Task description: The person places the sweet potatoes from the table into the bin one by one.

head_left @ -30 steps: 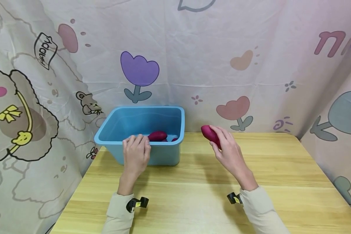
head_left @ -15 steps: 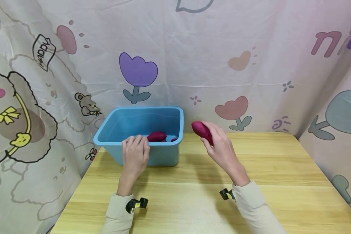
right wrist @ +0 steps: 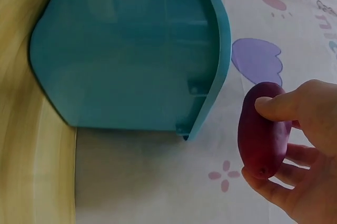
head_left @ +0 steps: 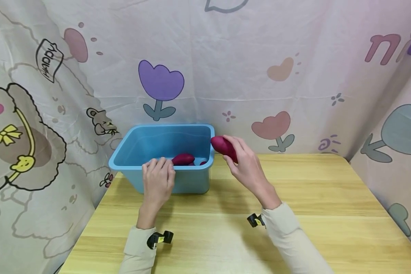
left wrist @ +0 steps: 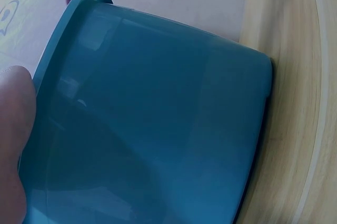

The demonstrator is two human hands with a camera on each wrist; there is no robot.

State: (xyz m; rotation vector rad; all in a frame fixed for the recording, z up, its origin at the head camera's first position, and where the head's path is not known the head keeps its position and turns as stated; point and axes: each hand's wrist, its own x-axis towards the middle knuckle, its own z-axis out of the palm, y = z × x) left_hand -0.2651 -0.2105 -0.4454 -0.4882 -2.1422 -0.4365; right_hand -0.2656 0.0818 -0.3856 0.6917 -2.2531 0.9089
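Note:
My left hand (head_left: 158, 179) grips the front rim of a light-blue plastic bin (head_left: 193, 180), fingers curled over the edge. Inside the bin lies a dark-red sweet potato (head_left: 183, 159), with small parts of other red pieces beside it; the front wall hides the rest. My right hand (head_left: 248, 167) holds another smooth, dark-red sweet potato (head_left: 222, 146) between thumb and fingers, in the air just beside the bin's right rim. In the right wrist view, the thumb presses on one side of this sweet potato (right wrist: 260, 134) and the fingers wrap behind it.
The bin stands at the back left of a wooden table (head_left: 205, 236). A printed cloth curtain (head_left: 222, 61) hangs close behind the table and along both sides. Small black cameras (head_left: 257, 220) are strapped at both wrists.
My right hand has moved left with the sweet potato, from over the table to the bin's right rim. The left hand stays on the front rim.

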